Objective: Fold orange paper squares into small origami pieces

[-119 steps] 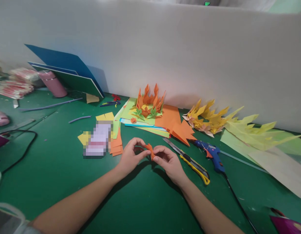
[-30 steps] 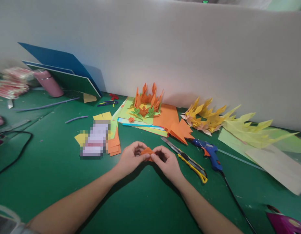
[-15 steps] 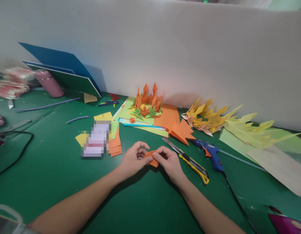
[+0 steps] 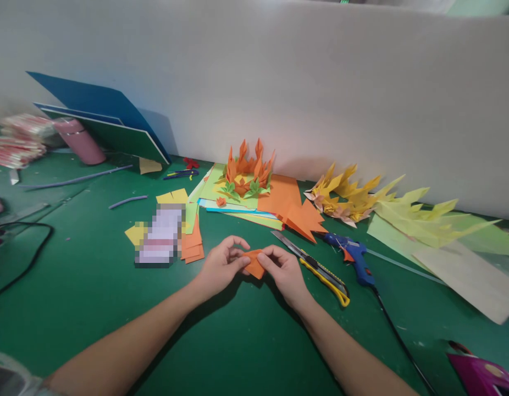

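A small folded piece of orange paper [image 4: 254, 264] is pinched between both my hands just above the green table [image 4: 93, 286]. My left hand [image 4: 221, 267] grips its left edge with thumb and fingers. My right hand [image 4: 281, 272] grips its right edge the same way. Close to my right hand lies a yellow utility knife [image 4: 320, 269] with its blade extended. A stack of orange paper squares [image 4: 192, 245] lies to the left of my left hand.
A blue glue gun [image 4: 355, 258] with a black cord lies right of the knife. Orange folded flowers [image 4: 248, 165] on coloured sheets, yellow folded shapes [image 4: 353, 195] and pale green paper [image 4: 436, 223] line the white wall. Blue boards [image 4: 101, 118] and a pink cup [image 4: 79, 140] stand far left.
The orange piece has gone from a bunched, spiky shape to a flatter folded one between my fingers. Both hands stayed in the same spot, only shifting their grip.
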The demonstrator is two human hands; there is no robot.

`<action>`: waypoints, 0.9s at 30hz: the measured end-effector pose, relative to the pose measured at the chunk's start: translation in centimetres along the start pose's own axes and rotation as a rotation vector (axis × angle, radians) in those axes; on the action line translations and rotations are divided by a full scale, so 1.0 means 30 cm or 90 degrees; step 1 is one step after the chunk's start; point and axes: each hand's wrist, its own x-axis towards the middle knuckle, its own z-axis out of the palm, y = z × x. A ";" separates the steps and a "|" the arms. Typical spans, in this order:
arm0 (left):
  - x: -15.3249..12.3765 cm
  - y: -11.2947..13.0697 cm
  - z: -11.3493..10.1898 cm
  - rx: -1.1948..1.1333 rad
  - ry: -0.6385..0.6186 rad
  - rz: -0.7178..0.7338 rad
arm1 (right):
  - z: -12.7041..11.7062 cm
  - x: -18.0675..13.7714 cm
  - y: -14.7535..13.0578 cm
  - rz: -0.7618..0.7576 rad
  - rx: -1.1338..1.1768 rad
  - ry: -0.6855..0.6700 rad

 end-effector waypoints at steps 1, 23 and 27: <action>-0.004 0.000 0.000 0.045 0.016 0.029 | 0.002 -0.001 -0.001 -0.006 -0.012 0.005; -0.003 0.024 0.019 -0.088 0.126 -0.005 | 0.010 -0.012 0.018 -0.006 0.035 -0.048; -0.005 0.027 0.028 -0.073 0.161 0.036 | 0.017 -0.014 0.018 -0.010 0.083 -0.047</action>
